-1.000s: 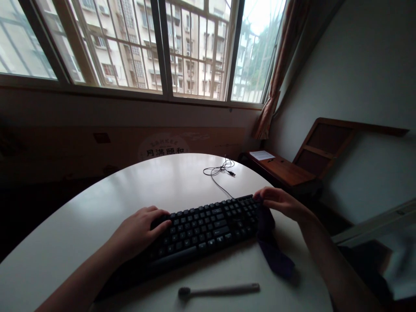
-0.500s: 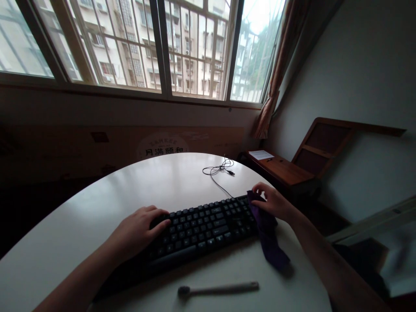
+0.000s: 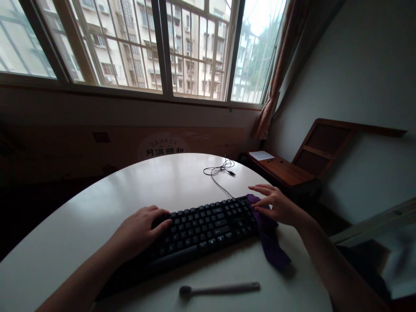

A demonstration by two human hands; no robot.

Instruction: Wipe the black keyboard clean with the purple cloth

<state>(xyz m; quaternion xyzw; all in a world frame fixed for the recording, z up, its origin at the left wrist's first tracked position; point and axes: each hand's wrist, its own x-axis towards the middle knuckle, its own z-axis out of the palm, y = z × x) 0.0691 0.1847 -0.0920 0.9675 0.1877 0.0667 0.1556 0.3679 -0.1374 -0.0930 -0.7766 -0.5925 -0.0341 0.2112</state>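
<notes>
A black keyboard lies at a slant on the white table. My left hand grips its left end, thumb over the keys and fingers along the far edge. At the other end, a purple cloth is draped over the keyboard's right edge and trails onto the table. Just above that cloth is my right hand, its upper fingers stretched out and apart, while the lower fingertips touch the fabric. Nearer to me lies a toothbrush with a dark head and grey handle.
Beyond the keyboard, its black cable lies coiled with a USB plug. The round table curves away on both sides. A wooden chair with a sheet of paper on it stands at the far right, below the window.
My right hand's fingers have uncurled and spread, and the cloth's top edge has dropped slightly. My left hand, the keyboard and the toothbrush have stayed in place.
</notes>
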